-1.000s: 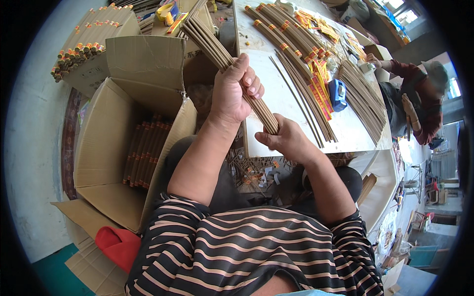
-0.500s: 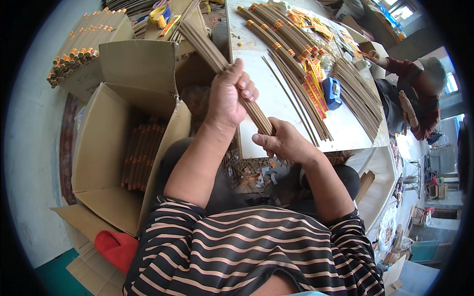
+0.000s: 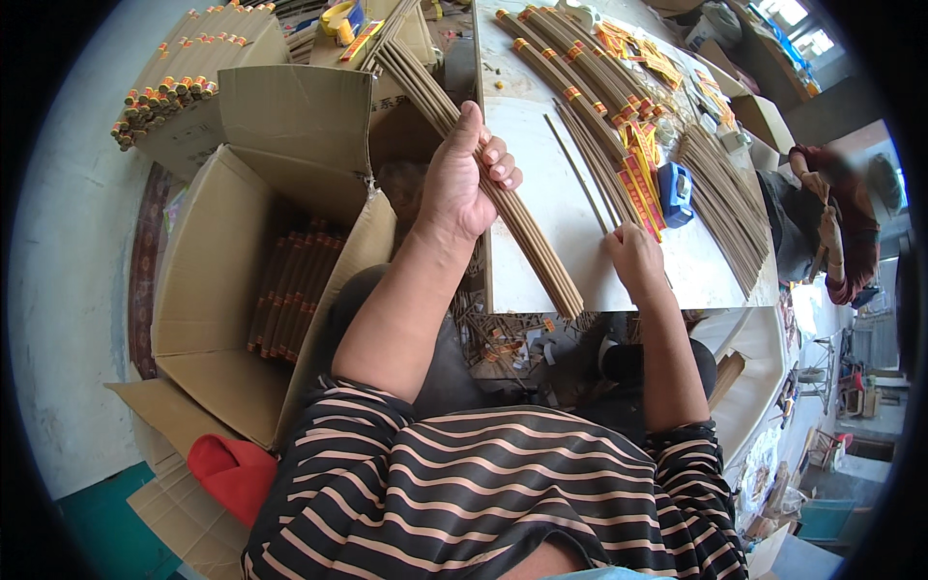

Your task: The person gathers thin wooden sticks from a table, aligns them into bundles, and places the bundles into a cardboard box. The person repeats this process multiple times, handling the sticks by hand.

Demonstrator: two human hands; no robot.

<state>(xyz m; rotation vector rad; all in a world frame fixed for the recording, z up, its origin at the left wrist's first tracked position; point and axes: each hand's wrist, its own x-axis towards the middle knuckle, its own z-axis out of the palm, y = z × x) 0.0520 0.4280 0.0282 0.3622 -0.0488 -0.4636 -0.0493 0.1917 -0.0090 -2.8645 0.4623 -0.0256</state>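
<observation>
My left hand (image 3: 459,184) is wrapped round a bundle of thin brown incense sticks (image 3: 541,251), which slants from upper left to lower right over the table's near left corner. Its thumb lies along the top of the sticks. On the white table (image 3: 522,145), my right hand (image 3: 638,263) has its fingers pinched at the near ends of a few loose incense sticks (image 3: 592,162); the fingertips are partly hidden. Just beyond that hand lie red-and-yellow paper labels (image 3: 638,188) and a blue tape dispenser (image 3: 675,193).
Banded stick bundles (image 3: 565,63) and a spread of loose sticks (image 3: 723,208) cover the table's far and right parts. At left stands an open cardboard box (image 3: 208,261) with banded bundles inside. More bundles (image 3: 169,92) are stacked behind it. A co-worker (image 3: 841,213) sits at right.
My right hand has let go of the bundle's lower end and moved right to the loose sticks on the table. My left hand still holds the bundle. The view has shifted slightly.
</observation>
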